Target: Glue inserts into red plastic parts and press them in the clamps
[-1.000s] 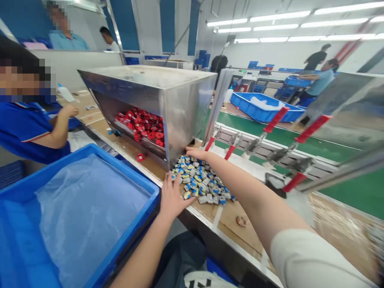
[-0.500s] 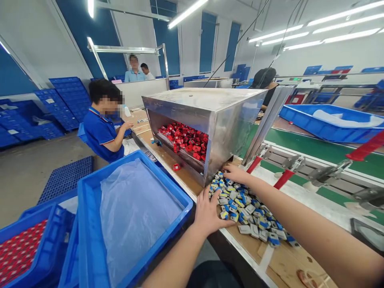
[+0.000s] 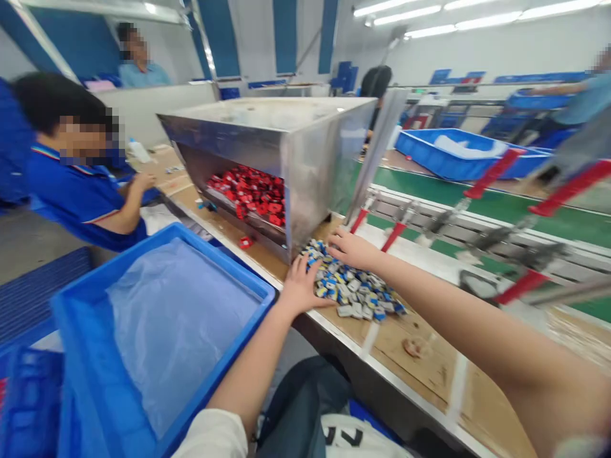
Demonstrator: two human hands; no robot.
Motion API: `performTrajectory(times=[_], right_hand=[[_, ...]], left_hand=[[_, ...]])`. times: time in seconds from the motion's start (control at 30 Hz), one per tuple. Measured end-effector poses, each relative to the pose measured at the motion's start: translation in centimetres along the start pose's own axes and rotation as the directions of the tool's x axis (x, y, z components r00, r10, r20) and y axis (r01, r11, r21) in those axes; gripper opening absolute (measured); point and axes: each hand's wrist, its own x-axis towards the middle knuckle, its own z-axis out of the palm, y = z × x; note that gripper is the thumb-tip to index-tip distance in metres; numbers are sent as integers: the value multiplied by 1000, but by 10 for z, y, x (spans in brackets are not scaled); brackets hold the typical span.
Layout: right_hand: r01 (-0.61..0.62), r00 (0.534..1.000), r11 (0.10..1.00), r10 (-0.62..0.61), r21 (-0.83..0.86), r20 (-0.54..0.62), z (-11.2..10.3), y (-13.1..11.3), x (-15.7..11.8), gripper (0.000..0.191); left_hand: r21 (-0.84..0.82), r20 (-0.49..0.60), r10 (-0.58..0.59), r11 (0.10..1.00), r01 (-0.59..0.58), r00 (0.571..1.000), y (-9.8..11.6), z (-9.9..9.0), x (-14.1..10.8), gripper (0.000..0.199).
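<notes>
A heap of small grey, blue and yellow block-like parts (image 3: 356,289) lies on the cardboard-covered bench. My left hand (image 3: 303,286) rests against the near left side of the heap, fingers spread, by the bench's front edge. Across the heap, my right hand (image 3: 351,249) touches its far side with fingers apart and slightly bent. Both hands cup the pile loosely, and no part is visibly gripped. Just beyond them stands a metal hopper box (image 3: 312,184) with many red parts (image 3: 252,197) inside its opening. One loose red part (image 3: 245,242) lies before it.
A blue tray (image 3: 71,356) lined with clear plastic film (image 3: 181,318) stands at my left. Red-handled toggle clamps (image 3: 396,232) line the right side. Behind them, a blue tray (image 3: 429,162) sits past a green belt (image 3: 482,213). A co-worker (image 3: 81,172) sits at left.
My view has swung right and down, so the scene sits further left. Both hands stay at the heap in much the same pose. A person in light blue has appeared at far right.
</notes>
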Motion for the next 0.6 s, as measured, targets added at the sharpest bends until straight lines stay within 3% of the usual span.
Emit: performTrajectory(times=[0.23, 0.43, 0.53, 0.6], right_hand=[[-62, 997, 996, 59, -69, -38, -15, 2, -49, 33], [62, 998, 992, -59, -109, 28, -40, -3, -87, 34], [106, 994, 993, -107, -54, -28, -58, -16, -121, 34], [88, 981, 996, -86, 8, -173, -64, -23, -156, 30]], left_hand=[[81, -28, 123, 989, -120, 992, -13, -4, 1, 108], [132, -31, 135, 983, -129, 990, -4, -6, -2, 107], [158, -32, 144, 978, -138, 989, 9, -26, -14, 101], [186, -92, 99, 979, -81, 991, 8, -53, -22, 79]])
